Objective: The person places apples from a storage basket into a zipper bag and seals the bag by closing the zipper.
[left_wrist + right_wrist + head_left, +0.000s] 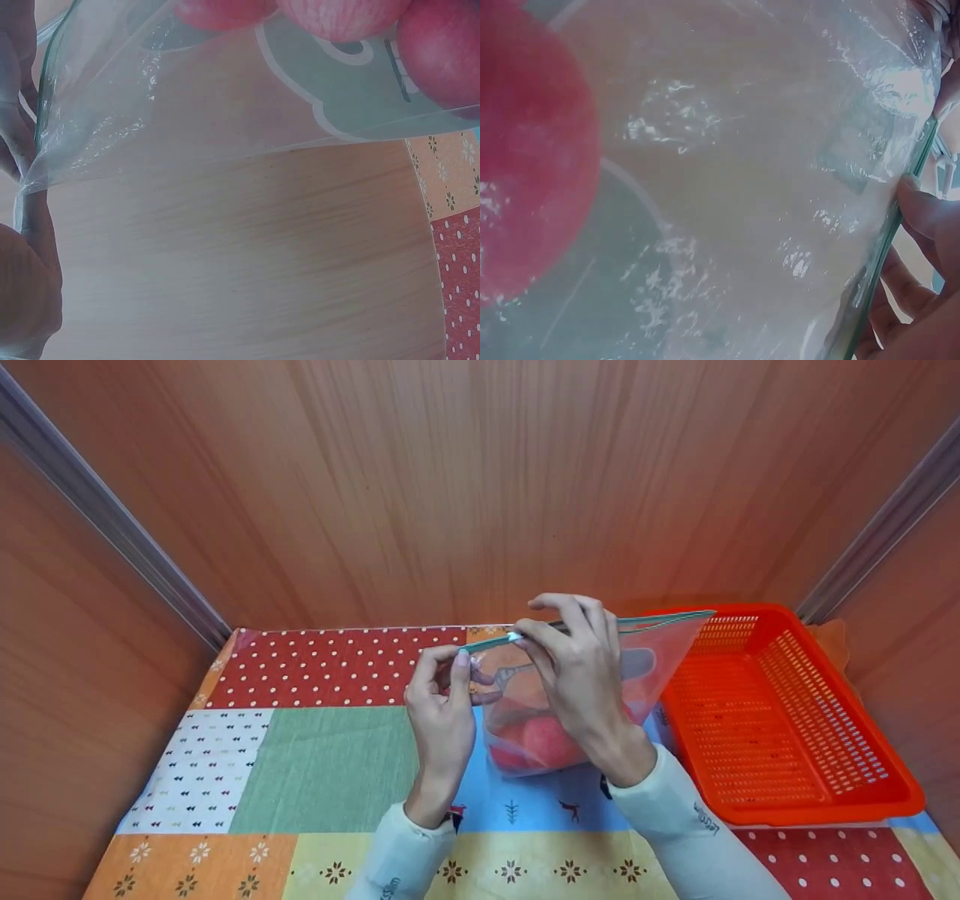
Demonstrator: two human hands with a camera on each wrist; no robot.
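Note:
A clear zip bag (641, 690) with a green-edged top hangs between my hands, its mouth tilted up to the right. Several red apples (544, 739) lie in its bottom; they also show through the film in the left wrist view (345, 15). My left hand (442, 701) pinches the bag's left top corner between thumb and fingers. On the green closure, my right hand (589, 679) pinches at a small white slider (514, 637). Toward its right end, the green rim looks parted. Part of the bag is hidden behind the right hand.
An orange-red plastic basket (847, 720) with slotted walls stands at the right, beside the right forearm. Under everything lies a patchwork tablecloth (337, 769). Wood-grain panels (450, 495) enclose the back and both sides.

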